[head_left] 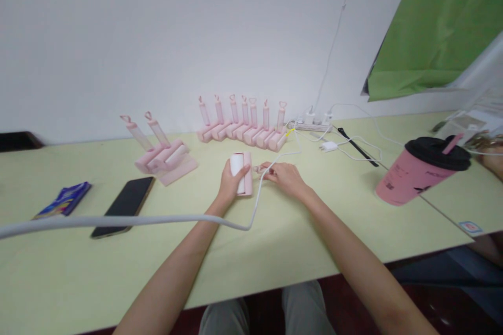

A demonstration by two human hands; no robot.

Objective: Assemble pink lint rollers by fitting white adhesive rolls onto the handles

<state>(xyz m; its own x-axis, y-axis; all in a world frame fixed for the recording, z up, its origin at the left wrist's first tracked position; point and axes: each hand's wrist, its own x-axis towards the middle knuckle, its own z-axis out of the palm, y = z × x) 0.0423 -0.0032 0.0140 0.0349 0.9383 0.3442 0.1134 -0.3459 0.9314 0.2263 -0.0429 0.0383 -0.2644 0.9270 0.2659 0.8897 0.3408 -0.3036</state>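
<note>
Your left hand (228, 184) grasps the roller (247, 182), thumb across its front and the other fingers behind, holding it above the middle of the table (236, 267). Your right hand (288, 177) is just right of it, fingertips pinching a small clear part (258, 169) by the roller's right side; you cannot tell from here whether the two are joined. A white cable (157, 219) runs in from the left, bends near your left forearm and crosses in view before your right fingertips.

On the far side, seven more rollers (251, 136) stand in a row, handles up. Two others, the pair (162, 156), sit farther left, with a pink board (178, 169) at their near side. Left of you lie a phone (131, 198) and a packet (68, 199). At far right is a power strip (312, 126), with a charger (329, 146) and black strap (357, 146) nearer; the cup (414, 172) stands right.
</note>
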